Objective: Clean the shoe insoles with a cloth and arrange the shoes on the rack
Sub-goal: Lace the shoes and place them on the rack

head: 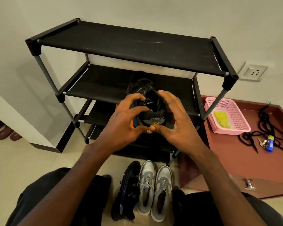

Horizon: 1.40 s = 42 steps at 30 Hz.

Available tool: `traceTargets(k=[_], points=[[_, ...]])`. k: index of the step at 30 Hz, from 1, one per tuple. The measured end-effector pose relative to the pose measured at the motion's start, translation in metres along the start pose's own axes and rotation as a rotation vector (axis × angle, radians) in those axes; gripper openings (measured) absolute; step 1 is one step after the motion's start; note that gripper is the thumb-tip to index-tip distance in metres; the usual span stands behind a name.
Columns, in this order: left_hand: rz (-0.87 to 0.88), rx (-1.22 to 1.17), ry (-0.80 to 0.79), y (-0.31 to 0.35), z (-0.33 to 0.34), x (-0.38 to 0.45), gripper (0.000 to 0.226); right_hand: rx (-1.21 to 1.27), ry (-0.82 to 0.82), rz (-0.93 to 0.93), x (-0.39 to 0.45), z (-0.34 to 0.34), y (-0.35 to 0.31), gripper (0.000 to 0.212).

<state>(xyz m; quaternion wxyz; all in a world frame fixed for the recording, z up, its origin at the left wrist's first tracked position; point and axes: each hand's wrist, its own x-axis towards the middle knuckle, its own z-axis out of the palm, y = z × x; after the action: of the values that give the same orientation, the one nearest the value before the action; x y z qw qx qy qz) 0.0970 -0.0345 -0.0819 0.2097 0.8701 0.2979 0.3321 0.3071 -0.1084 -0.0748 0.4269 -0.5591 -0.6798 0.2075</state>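
A black sneaker [147, 98] with a yellow mark on its heel lies toe-first on the middle shelf of the black shoe rack [126, 44]. My left hand [124, 123] grips its left side, fingers curled over the collar. My right hand [173, 118] cups its right side, and the two thumbs meet behind the heel. On the floor in front of me stand another black sneaker [127, 191] and a pair of grey sneakers [155, 190]. A yellow cloth [222, 119] lies in a pink basket [238, 128].
A reddish low cabinet [235, 160] on the right carries the basket, black laces [268, 128], keys and a small blue tube [269, 143]. A wall socket [253, 73] sits behind the rack. Maroon slippers [8, 134] lie at the far left.
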Motion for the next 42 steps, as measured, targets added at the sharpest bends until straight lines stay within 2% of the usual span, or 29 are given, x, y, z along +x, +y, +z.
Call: traceTargets(k=[3,5,7,9,13,16,20,23,27,31,33,37,42], points=[[-0.001,0.001,-0.002,-0.002,-0.002,-0.001,0.057,-0.069,-0.027,-0.015,0.002,0.002,0.004,0.065],[0.010,-0.002,0.011,-0.003,-0.003,-0.001,0.055,-0.033,-0.010,-0.005,0.003,0.005,0.006,0.055],[0.016,0.002,0.021,-0.004,-0.003,-0.001,0.053,-0.021,-0.009,-0.005,0.004,0.007,0.006,0.056],[0.023,-0.001,0.029,-0.006,-0.002,-0.001,0.052,-0.021,0.010,-0.007,0.003,0.008,0.005,0.068],[0.031,-0.031,0.041,-0.008,-0.001,0.000,0.052,-0.085,0.139,0.008,0.000,0.009,0.003,0.081],[0.026,-0.033,0.042,-0.007,-0.001,0.000,0.050,-0.118,0.118,0.028,-0.001,0.008,0.006,0.078],[0.035,-0.001,0.020,-0.007,-0.001,-0.002,0.045,-0.195,0.026,-0.011,-0.001,0.012,0.007,0.064],[0.033,0.054,0.024,-0.008,-0.001,-0.004,0.045,-0.142,-0.007,0.044,0.001,0.012,0.005,0.062],[-0.040,-0.014,0.051,-0.006,-0.002,-0.008,0.052,0.009,-0.146,0.102,0.002,0.000,0.008,0.057],[-0.106,-0.087,0.019,-0.011,-0.016,-0.012,0.061,-0.013,-0.036,0.048,0.003,0.007,0.007,0.048],[-0.148,-0.069,0.063,-0.021,-0.028,-0.014,0.060,0.007,0.019,0.037,0.005,0.016,0.008,0.046],[-0.333,0.176,0.119,-0.066,-0.055,-0.019,0.053,0.018,0.078,0.053,0.018,0.035,0.002,0.047],[-0.529,0.333,0.092,-0.116,-0.084,-0.019,0.063,0.046,0.044,0.043,0.065,0.072,-0.025,0.045]])
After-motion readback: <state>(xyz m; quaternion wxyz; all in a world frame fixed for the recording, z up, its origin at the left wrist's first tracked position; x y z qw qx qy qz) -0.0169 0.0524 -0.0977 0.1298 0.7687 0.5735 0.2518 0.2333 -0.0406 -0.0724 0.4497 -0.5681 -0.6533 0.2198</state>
